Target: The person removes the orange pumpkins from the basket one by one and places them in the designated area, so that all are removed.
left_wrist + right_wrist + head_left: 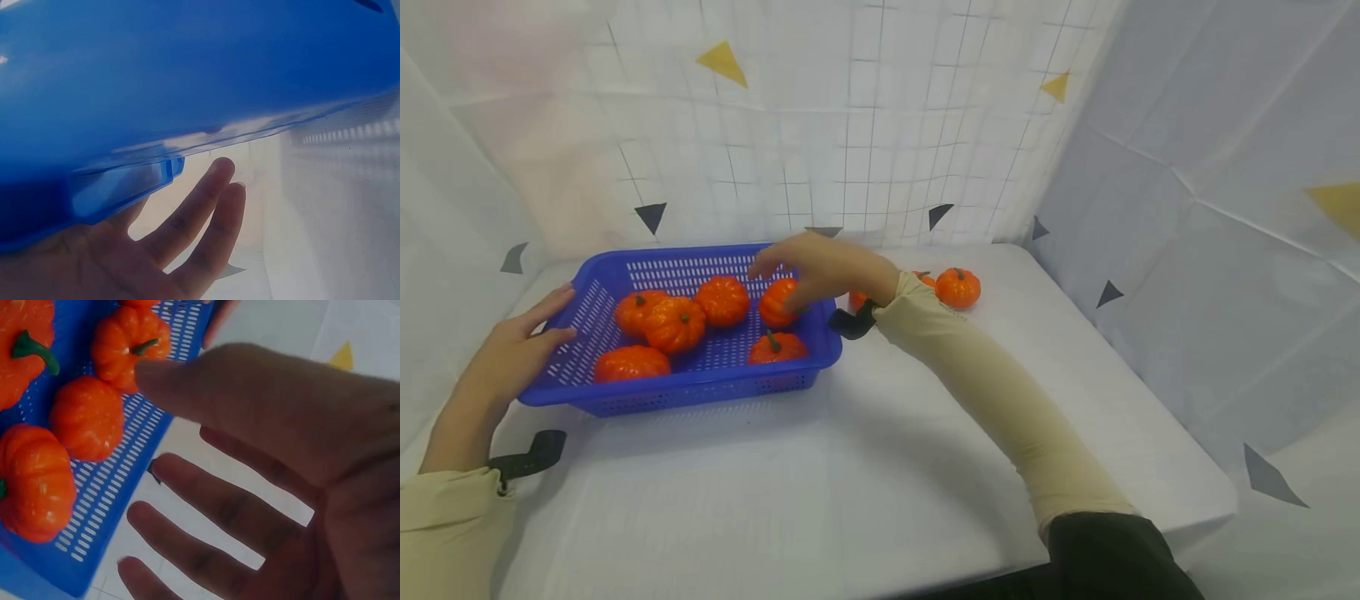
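A blue plastic basket (700, 379) with slotted sides stands on the left part of the table. Several small orange pumpkins (675, 325) lie inside it. My left hand (512, 350) grips the basket's left rim; in the left wrist view, two of its fingers stretch out below the blue edge. Above the basket's right end hovers my right hand (820, 265), its fingers spread and nothing held. Nearest to it is a pumpkin (777, 302) in the basket, partly covered by the thumb in the head view. In the right wrist view, green stems top some pumpkins (128, 347).
Right of the basket, another pumpkin (958, 287) lies on the white-covered table (715, 500), with more orange pumpkins partly hidden behind my right wrist. White sheeting with triangles and grid lines hangs behind the table, and a grey-white sheet (1210, 233) on the right.
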`<state>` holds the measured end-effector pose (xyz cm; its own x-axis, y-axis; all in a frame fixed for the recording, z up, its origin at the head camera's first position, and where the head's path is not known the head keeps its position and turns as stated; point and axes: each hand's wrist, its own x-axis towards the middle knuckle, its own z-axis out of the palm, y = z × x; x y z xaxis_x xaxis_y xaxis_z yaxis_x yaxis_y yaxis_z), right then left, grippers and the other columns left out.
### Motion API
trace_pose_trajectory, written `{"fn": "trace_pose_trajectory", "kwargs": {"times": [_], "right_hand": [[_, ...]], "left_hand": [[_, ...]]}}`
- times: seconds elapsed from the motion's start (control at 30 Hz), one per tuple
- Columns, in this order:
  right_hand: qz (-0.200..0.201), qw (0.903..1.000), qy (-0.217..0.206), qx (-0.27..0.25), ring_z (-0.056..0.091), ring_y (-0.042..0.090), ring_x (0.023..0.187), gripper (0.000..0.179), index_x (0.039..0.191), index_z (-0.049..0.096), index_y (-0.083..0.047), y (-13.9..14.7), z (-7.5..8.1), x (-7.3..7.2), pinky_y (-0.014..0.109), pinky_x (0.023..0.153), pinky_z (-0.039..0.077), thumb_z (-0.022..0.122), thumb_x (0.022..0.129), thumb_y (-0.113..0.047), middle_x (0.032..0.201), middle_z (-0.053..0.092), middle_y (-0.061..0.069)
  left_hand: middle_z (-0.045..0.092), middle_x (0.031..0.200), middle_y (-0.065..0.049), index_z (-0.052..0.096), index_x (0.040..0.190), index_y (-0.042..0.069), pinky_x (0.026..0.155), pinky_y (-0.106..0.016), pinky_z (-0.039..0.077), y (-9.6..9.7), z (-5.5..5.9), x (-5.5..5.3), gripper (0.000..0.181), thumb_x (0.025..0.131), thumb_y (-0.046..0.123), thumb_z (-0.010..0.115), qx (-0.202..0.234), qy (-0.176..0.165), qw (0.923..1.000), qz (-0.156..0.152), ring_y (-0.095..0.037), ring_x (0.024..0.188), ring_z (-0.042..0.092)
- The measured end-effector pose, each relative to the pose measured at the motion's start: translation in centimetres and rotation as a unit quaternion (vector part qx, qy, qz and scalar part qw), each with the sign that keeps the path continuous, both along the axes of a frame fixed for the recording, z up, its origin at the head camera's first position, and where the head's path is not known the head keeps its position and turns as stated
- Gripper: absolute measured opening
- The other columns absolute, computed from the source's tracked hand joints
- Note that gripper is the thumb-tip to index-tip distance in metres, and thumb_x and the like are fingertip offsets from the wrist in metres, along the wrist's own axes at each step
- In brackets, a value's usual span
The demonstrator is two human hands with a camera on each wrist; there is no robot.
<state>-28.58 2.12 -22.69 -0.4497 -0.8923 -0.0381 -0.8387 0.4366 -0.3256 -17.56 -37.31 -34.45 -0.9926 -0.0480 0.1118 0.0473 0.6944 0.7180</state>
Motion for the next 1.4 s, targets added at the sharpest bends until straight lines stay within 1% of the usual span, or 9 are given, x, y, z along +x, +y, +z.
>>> {"fn": "trace_pose_trajectory", "kwargs": {"times": [0.23, 0.37, 0.43, 0.57, 0.73, 0.87, 0.97, 1.13, 1.4], "right_hand": [[-0.011, 0.9948, -0.049, 0.088, 0.057, 0.015, 0.116, 0.062, 0.145, 0.06, -0.018, -2.8, -1.2, -0.9, 0.025, 0.094, 0.049, 0.084, 0.088, -0.015, 0.133, 0.063, 0.0], [-0.027, 0.988, -0.077, 0.131, 0.052, 0.019, 0.121, 0.07, 0.15, 0.056, -0.017, -3.6, -2.0, -1.3, 0.028, 0.098, 0.047, 0.085, 0.086, -0.015, 0.14, 0.058, 0.002], [-0.027, 0.9844, -0.075, 0.157, 0.049, 0.018, 0.125, 0.073, 0.152, 0.054, -0.016, -3.9, -2.5, -1.6, 0.029, 0.101, 0.045, 0.085, 0.086, -0.017, 0.142, 0.057, 0.001], [-0.025, 0.9763, -0.087, 0.197, 0.05, 0.017, 0.12, 0.076, 0.153, 0.052, -0.016, -4.4, -3.6, -2.0, 0.029, 0.1, 0.045, 0.087, 0.085, -0.018, 0.139, 0.057, 0.003], [-0.018, 0.9638, -0.109, 0.242, 0.052, 0.018, 0.115, 0.07, 0.15, 0.051, -0.013, -4.9, -4.7, -2.1, 0.028, 0.095, 0.047, 0.083, 0.088, -0.013, 0.129, 0.058, 0.006], [-0.008, 0.9552, -0.101, 0.278, 0.051, 0.018, 0.116, 0.063, 0.149, 0.053, -0.016, -5.2, -5.1, -2.1, 0.028, 0.097, 0.045, 0.078, 0.092, -0.013, 0.126, 0.057, 0.002], [-0.002, 0.9522, -0.098, 0.289, 0.052, 0.017, 0.116, 0.062, 0.152, 0.052, -0.018, -5.3, -5.4, -2.2, 0.029, 0.098, 0.045, 0.075, 0.094, -0.014, 0.126, 0.058, 0.0], [0.015, 0.9569, -0.088, 0.276, 0.054, 0.016, 0.114, 0.059, 0.152, 0.05, -0.018, -5.4, -6.0, -2.3, 0.027, 0.095, 0.047, 0.073, 0.098, -0.022, 0.125, 0.058, 0.0], [0.003, 0.9626, -0.087, 0.257, 0.047, 0.016, 0.122, 0.061, 0.156, 0.048, -0.025, -5.3, -6.4, -2.1, 0.028, 0.101, 0.042, 0.07, 0.099, -0.03, 0.137, 0.051, -0.004]], "left_hand": [[0.001, 0.168, -0.025, 0.01, 0.166, 0.013, 0.109, -0.082, -0.002, 0.0, 0.0, 0.1, 0.062, 0.112, 0.022, 0.038, 0.0, -0.003, 1.0, -0.003, -0.059, 0.149, -0.005], [0.0, 0.168, -0.025, 0.01, 0.166, 0.013, 0.109, -0.082, -0.002, 0.0, 0.1, 0.1, 0.062, 0.112, 0.022, 0.037, -0.002, -0.003, 1.0, -0.003, -0.059, 0.149, -0.005], [0.0, 0.169, -0.025, 0.01, 0.166, 0.013, 0.11, -0.081, -0.002, 0.0, 0.1, 0.1, 0.061, 0.112, 0.022, 0.037, -0.001, -0.002, 1.0, -0.005, -0.059, 0.149, -0.005], [-0.001, 0.169, -0.024, 0.01, 0.166, 0.012, 0.111, -0.08, -0.003, 0.0, 0.3, 0.1, 0.061, 0.112, 0.021, 0.037, 0.0, -0.002, 0.9999, -0.01, -0.058, 0.15, -0.006], [0.0, 0.169, -0.025, 0.01, 0.166, 0.013, 0.111, -0.08, -0.004, 0.0, 0.3, 0.2, 0.061, 0.112, 0.021, 0.037, 0.001, -0.004, 0.9999, -0.011, -0.057, 0.15, -0.006], [-0.001, 0.169, -0.025, 0.009, 0.166, 0.014, 0.11, -0.08, -0.003, 0.0, 0.3, 0.2, 0.061, 0.112, 0.022, 0.037, 0.001, -0.009, 0.9999, -0.01, -0.057, 0.15, -0.007], [-0.001, 0.169, -0.025, 0.009, 0.166, 0.013, 0.11, -0.081, -0.003, 0.0, 0.3, 0.3, 0.061, 0.112, 0.022, 0.037, 0.003, -0.008, 0.9999, -0.008, -0.058, 0.149, -0.007], [0.0, 0.169, -0.024, 0.01, 0.166, 0.013, 0.11, -0.081, -0.003, 0.0, 0.2, 0.2, 0.061, 0.112, 0.022, 0.037, 0.007, -0.005, 0.9999, -0.006, -0.058, 0.149, -0.007], [0.0, 0.169, -0.025, 0.009, 0.166, 0.013, 0.11, -0.081, -0.003, 0.0, 0.2, 0.2, 0.061, 0.112, 0.022, 0.037, 0.004, -0.007, 0.9999, -0.011, -0.058, 0.15, -0.006]]}}
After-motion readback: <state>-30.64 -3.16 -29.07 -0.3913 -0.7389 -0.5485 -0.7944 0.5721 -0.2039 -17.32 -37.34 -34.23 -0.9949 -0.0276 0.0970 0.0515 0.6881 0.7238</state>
